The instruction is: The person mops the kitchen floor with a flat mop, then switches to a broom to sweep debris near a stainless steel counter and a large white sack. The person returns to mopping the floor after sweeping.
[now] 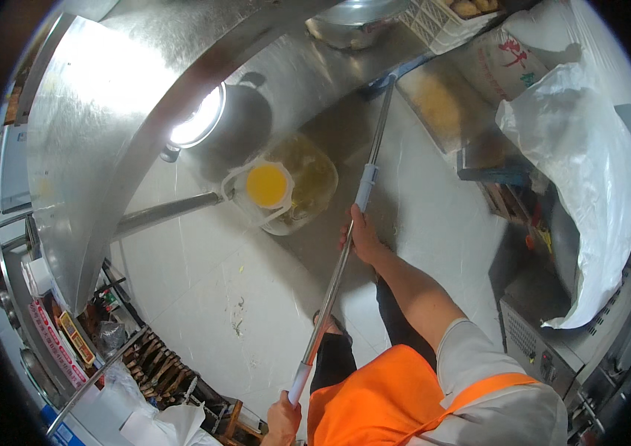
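Note:
A long metal-handled flat mop (336, 286) slants across the view, from the lower middle up to the far right. My left hand (283, 420) wraps round the pale grip at its near end. Higher up the pole, just below a grey collar, my right hand (363, 236) is closed round it. The mop's bluish head shows only in part, reaching the floor under the steel table's far edge, by a tray of yellowish crumbs (438, 100). A clear plastic jug with a yellow cap (268, 185) stands on the floor left of the pole.
A steel table (118, 97) curves over the upper left, with a lidded pot (245, 123) beneath. At right are a white plastic sheet (590, 171), a printed sack (490, 63) and a metal appliance (542, 338). Small debris (238, 316) dots the tiled floor. A cluttered rack (163, 368) stands lower left.

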